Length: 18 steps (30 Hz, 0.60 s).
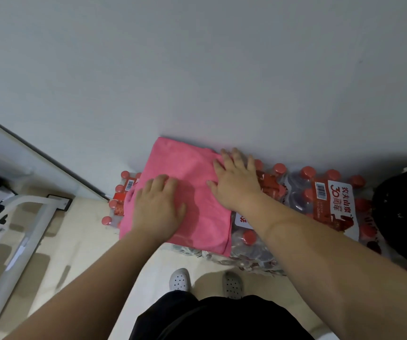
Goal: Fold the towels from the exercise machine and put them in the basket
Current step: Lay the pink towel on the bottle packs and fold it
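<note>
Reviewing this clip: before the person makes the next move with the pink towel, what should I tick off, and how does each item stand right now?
1. Pink towel lies spread on the shrink-wrapped water bottle packs: ok.
2. Left hand presses flat on the towel: ok.
3. Right hand lies flat across the towel's right edge, fingers straight: ok.
4. Towel edges are neat: the left edge looks bunched beside the left hand: not ok.
5. Basket is within reach: a dark round object sits at the right, unclear whether it is the basket: cannot tell.
6. No towels are left on the exercise machine: only part of its frame shows: cannot tell.
</note>
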Available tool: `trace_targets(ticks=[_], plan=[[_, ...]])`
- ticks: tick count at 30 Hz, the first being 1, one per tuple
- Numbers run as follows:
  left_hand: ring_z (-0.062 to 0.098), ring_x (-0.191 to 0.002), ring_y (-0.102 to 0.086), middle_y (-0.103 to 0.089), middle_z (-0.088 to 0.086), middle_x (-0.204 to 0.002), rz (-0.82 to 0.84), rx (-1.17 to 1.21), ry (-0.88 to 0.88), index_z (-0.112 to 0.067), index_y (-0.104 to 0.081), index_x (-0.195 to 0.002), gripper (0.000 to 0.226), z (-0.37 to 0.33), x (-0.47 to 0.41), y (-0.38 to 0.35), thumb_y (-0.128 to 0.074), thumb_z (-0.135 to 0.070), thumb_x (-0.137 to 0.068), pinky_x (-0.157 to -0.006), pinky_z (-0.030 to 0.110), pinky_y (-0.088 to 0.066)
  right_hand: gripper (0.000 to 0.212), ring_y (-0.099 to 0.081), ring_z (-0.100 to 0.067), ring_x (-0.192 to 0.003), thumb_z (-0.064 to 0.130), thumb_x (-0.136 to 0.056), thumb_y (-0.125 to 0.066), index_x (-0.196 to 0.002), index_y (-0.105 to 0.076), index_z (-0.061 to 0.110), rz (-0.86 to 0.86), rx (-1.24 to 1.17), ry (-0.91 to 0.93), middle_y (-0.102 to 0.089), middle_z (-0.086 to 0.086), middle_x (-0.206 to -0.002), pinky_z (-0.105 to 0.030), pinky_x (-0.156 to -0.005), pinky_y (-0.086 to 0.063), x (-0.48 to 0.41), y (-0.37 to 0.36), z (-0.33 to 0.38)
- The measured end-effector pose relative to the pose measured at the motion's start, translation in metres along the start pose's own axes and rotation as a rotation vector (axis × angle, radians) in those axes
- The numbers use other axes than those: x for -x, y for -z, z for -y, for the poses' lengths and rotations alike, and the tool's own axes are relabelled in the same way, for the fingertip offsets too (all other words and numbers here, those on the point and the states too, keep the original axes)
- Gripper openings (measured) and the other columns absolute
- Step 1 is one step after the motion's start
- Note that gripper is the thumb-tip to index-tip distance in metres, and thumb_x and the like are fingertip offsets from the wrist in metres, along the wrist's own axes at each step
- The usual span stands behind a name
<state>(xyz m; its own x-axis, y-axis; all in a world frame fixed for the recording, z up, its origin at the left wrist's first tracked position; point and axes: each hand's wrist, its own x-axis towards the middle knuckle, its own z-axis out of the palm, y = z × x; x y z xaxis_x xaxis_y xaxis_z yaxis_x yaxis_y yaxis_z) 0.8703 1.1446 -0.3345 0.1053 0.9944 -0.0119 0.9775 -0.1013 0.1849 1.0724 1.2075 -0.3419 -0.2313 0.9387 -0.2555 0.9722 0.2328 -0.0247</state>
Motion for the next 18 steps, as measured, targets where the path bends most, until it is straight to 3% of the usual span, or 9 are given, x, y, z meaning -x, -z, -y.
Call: trace_targets(ticks=[2,4,8,13,16,18], plan=[[0.037,-0.137,-0.039,-0.041,0.010,-0.152,0.099,-0.075,0.005,-0.020,-0.044,-0.144,0.075,0.018,-0.009,-0.004,-0.040,-0.062,-0.081,-0.112,0.055,-0.030,0.070,0.009,-0.032,-0.152,0.056,-0.100,-0.019,-0.159,-0.008,0.019,0.049,0.015,-0.040,0.003,-0.003,-0.167,-0.066,-0.114,0.011,0.001,-0.009,0.004],[0.036,-0.141,-0.033,-0.033,0.007,-0.157,0.184,-0.121,-0.039,-0.022,-0.036,-0.149,0.079,0.031,-0.009,-0.010,-0.037,-0.068,-0.084,-0.114,0.056,-0.028,0.068,0.014,-0.032,-0.152,0.052,-0.102,-0.018,-0.159,-0.002,0.020,0.052,-0.011,-0.074,0.009,0.001,-0.167,-0.068,-0.113,0.014,0.007,-0.017,0.006],[0.032,-0.109,-0.050,-0.055,0.007,-0.124,0.084,-0.158,-0.179,-0.016,-0.055,-0.127,0.063,0.039,0.006,-0.010,-0.043,-0.063,-0.087,-0.094,0.049,-0.042,0.067,0.025,-0.030,-0.149,0.049,-0.102,-0.016,-0.159,0.006,0.022,0.077,-0.036,-0.100,0.017,0.003,-0.166,-0.065,-0.115,0.014,0.019,-0.024,0.012],[0.027,-0.090,-0.053,-0.058,0.002,-0.105,0.029,-0.149,-0.325,-0.017,-0.061,-0.106,0.043,0.045,0.031,-0.010,-0.052,-0.054,-0.087,-0.080,0.044,-0.046,0.067,0.032,-0.029,-0.146,0.049,-0.103,-0.015,-0.156,0.017,0.023,0.095,-0.038,-0.141,0.034,0.002,-0.159,-0.063,-0.117,0.011,0.043,-0.033,0.020],[0.026,-0.078,-0.056,-0.060,0.000,-0.088,0.045,-0.089,-0.398,-0.019,-0.060,-0.090,0.035,0.051,0.038,-0.004,-0.049,-0.053,-0.089,-0.073,0.041,-0.048,0.070,0.032,-0.029,-0.146,0.050,-0.102,-0.020,-0.157,0.013,0.021,0.059,-0.092,-0.147,0.033,0.001,-0.159,-0.059,-0.118,0.014,0.056,-0.035,0.027],[0.025,-0.063,-0.060,-0.061,-0.001,-0.072,0.077,-0.029,-0.414,-0.022,-0.057,-0.081,0.031,0.054,0.037,0.001,-0.047,-0.049,-0.092,-0.059,0.035,-0.047,0.069,0.029,-0.028,-0.147,0.053,-0.102,-0.013,-0.158,0.010,0.021,0.052,-0.086,-0.155,0.027,0.000,-0.162,-0.056,-0.118,0.014,0.066,-0.036,0.030]])
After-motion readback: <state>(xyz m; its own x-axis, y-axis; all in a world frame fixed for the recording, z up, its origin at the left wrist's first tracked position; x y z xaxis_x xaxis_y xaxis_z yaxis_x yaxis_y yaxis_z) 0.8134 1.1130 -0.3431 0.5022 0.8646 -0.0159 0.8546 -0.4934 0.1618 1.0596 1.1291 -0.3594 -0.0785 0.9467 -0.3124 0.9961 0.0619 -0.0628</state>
